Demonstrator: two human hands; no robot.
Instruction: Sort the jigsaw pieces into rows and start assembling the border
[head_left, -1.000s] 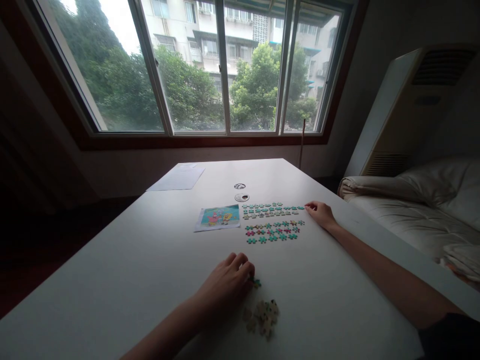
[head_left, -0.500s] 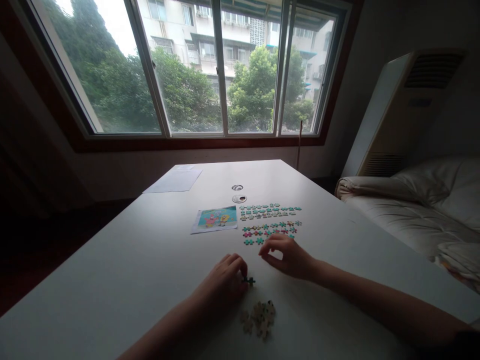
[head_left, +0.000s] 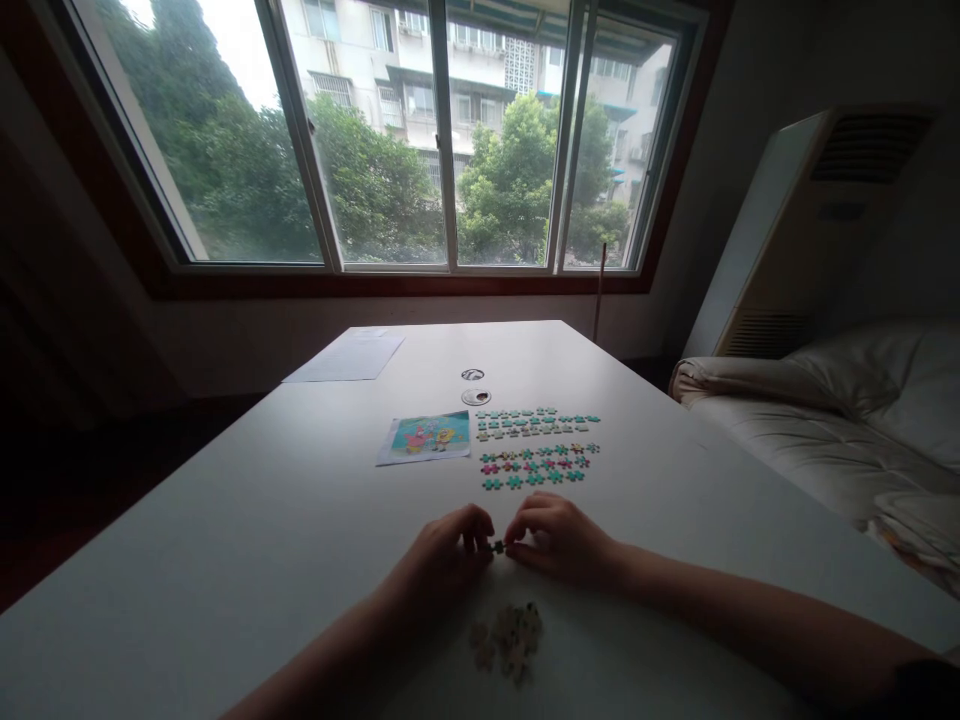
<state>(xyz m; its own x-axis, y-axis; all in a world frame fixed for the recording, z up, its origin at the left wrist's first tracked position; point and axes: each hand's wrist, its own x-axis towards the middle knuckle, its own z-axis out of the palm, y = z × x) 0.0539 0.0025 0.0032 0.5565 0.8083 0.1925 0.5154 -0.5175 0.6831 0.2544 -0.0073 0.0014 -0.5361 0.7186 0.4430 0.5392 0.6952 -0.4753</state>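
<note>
My left hand (head_left: 444,558) and my right hand (head_left: 556,538) meet fingertip to fingertip on the white table (head_left: 300,520), both pinched on a small dark green puzzle piece (head_left: 496,547) between them. Just in front of my wrists lies a small heap of pale, face-down puzzle pieces (head_left: 508,637). Farther back, several teal, pink and tan puzzle pieces (head_left: 536,448) lie spread in rows. To their left lies a cartoon reference picture (head_left: 425,437).
A sheet of paper (head_left: 346,357) lies at the table's far left. Two small round caps (head_left: 475,386) sit behind the rows. A bed with white bedding (head_left: 832,430) stands close on the right, beside an upright air conditioner (head_left: 806,230). A wide window (head_left: 450,140) runs behind the table.
My right hand came back from the far rows of pieces to meet my left hand. My left hand kept its piece and shifted slightly away from me.
</note>
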